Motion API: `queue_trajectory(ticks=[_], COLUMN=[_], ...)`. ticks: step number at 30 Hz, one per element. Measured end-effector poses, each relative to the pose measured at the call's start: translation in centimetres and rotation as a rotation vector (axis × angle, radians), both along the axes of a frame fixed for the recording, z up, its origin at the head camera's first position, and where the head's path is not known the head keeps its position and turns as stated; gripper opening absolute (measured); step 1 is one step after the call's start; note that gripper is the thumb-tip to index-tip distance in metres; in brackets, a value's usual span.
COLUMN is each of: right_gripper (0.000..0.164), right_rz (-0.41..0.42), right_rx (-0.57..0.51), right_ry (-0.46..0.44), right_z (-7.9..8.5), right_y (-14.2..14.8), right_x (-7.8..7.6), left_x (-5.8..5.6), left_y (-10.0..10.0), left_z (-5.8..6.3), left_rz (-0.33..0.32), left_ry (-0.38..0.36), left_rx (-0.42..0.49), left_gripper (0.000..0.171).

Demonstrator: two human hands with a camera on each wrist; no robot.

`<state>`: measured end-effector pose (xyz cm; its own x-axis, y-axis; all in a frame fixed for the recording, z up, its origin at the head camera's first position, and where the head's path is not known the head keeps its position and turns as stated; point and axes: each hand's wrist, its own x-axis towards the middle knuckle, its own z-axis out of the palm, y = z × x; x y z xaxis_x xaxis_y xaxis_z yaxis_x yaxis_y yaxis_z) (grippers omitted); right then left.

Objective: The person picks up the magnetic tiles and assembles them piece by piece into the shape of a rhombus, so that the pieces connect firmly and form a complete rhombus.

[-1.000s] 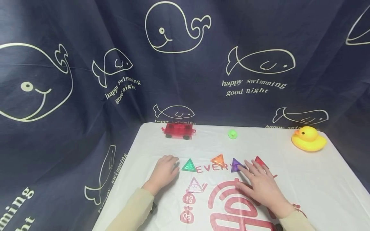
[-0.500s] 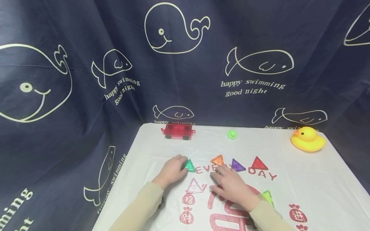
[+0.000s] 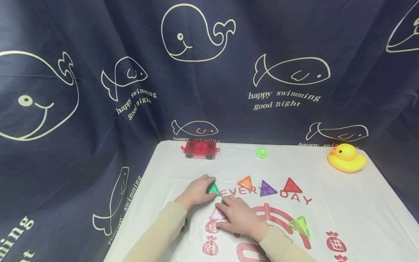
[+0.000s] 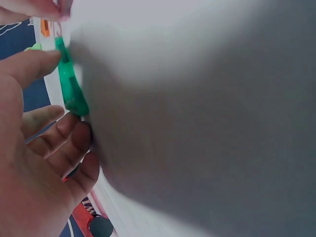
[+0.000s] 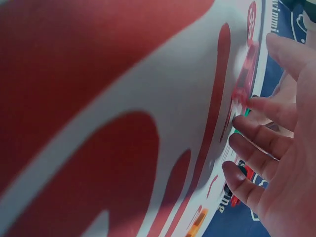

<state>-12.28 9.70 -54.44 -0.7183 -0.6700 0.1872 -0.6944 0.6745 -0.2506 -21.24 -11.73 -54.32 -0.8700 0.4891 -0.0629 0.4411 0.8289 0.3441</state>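
Note:
My left hand [image 3: 197, 191] holds a translucent green triangular magnetic tile [image 3: 213, 189] between thumb and index finger, low over the white tablecloth. In the left wrist view the green tile [image 4: 71, 81] shows thumb and fingers at opposite ends. My right hand [image 3: 240, 217] is at a pale pink triangular tile [image 3: 216, 214], its thumb and index finger on either side. In the right wrist view the index fingertip meets the pink tile [image 5: 246, 74], while the thumb stands apart from it. The right fingers are fairly straight and partly hide the tile in the head view.
Orange [image 3: 245, 183], purple [image 3: 267, 188], red [image 3: 292, 186] and lime [image 3: 300, 226] triangular tiles lie to the right. Toward the back edge are a red toy wagon [image 3: 200, 149], a small green disc-like toy [image 3: 261, 153] and a yellow rubber duck [image 3: 347, 157]. A dark blue curtain [image 3: 229, 87] hangs behind.
My left hand has moved right onto the green tile and taken hold of it. My right hand has swept left from the purple and red tiles to the pink tile, uncovering the lime one.

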Motion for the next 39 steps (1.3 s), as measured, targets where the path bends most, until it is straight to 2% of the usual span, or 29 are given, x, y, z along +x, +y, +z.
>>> queue_trajectory(ticks=[5,14,19,39], right_gripper=[0.063,0.057,0.061,0.063], right_rz=[0.006,-0.013,-0.034,-0.111], right_rx=[0.010,0.018,0.034,0.015], right_ry=[0.019,0.021,-0.007,-0.007], right_z=[0.0,-0.3,-0.7,-0.9], right_y=[-0.5,-1.0,-1.2,-0.5], right_x=[0.1,-0.3,-0.4,-1.2], left_x=[-0.2,-0.5,-0.7,-1.0], left_y=[-0.1,-0.2,-0.3,-0.5], left_z=[0.3,0.7,0.9,1.1], left_rz=[-0.014,-0.021,-0.019,0.008], left_ry=[-0.054,-0.083,-0.106,-0.130], left_rx=[0.000,-0.011,-0.008,0.049], left_gripper=[0.071,0.068,0.069,0.062])
